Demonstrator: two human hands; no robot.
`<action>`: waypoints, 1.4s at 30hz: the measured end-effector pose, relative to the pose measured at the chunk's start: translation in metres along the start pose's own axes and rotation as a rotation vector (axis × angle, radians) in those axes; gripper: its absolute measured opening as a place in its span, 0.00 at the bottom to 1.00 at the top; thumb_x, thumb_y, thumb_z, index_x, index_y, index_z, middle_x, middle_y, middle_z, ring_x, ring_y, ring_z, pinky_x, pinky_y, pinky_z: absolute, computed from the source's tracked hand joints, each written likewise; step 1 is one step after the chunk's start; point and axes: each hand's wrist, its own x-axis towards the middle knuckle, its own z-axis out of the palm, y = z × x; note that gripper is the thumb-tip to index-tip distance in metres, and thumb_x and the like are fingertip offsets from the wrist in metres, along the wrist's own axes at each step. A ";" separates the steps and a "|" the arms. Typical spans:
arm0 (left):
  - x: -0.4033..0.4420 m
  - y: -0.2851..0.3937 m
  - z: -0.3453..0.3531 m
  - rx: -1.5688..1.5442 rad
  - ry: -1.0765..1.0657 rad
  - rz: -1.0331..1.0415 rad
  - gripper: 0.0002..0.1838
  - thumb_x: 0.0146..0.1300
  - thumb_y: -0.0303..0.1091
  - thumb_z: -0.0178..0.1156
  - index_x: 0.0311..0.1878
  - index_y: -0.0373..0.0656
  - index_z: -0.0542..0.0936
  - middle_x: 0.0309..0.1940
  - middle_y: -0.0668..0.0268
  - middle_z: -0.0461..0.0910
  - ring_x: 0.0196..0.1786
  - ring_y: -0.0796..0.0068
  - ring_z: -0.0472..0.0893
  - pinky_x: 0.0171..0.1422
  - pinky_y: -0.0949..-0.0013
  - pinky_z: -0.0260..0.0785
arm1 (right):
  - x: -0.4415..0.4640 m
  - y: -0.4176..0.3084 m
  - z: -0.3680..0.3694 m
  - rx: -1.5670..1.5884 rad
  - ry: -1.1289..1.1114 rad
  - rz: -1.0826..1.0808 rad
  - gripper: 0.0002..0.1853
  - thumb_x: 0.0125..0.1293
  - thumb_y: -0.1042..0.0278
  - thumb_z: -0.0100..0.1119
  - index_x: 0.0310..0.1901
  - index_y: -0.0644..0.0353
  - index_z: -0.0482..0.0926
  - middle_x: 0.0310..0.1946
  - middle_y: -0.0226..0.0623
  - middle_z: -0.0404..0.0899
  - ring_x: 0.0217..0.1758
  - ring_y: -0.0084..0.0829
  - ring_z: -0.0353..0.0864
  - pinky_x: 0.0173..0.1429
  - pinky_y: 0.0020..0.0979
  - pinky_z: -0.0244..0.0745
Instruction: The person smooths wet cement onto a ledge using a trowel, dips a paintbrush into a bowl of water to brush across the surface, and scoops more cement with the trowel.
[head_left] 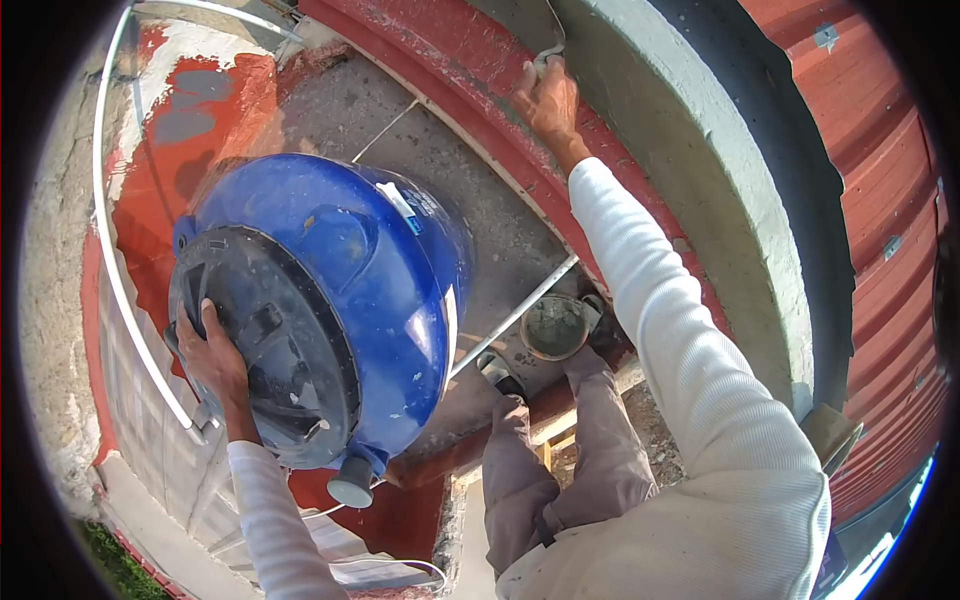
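"Closest to us is our white shirt [680,540]; what comes largest beyond it?"

"We see the curved grey wall [670,120] on our right, a red strip [430,42] running beside it; then the blue tank [390,270] on our left, its black lid [300,345] facing us."

"And smaller?"

"Our bucket [548,355], with grey material inside, stands on the floor [500,220] between tank and wall, near our shoe [500,375]; our left hand [218,362] lies on the lid, fingers spread, clasping nothing."

"Our right hand [550,100]?"

"Curled round a small tool [553,50] beside the wall; its thin metal neck shows; we cannot tell the blade's shape."
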 end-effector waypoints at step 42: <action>-0.018 0.013 -0.026 0.060 -0.055 0.094 0.43 0.79 0.67 0.51 0.78 0.37 0.75 0.76 0.48 0.78 0.78 0.44 0.75 0.80 0.41 0.66 | -0.625 0.163 -0.398 -0.479 0.299 0.624 0.14 0.75 0.62 0.65 0.49 0.66 0.78 0.30 0.62 0.84 0.38 0.68 0.86 0.44 0.60 0.76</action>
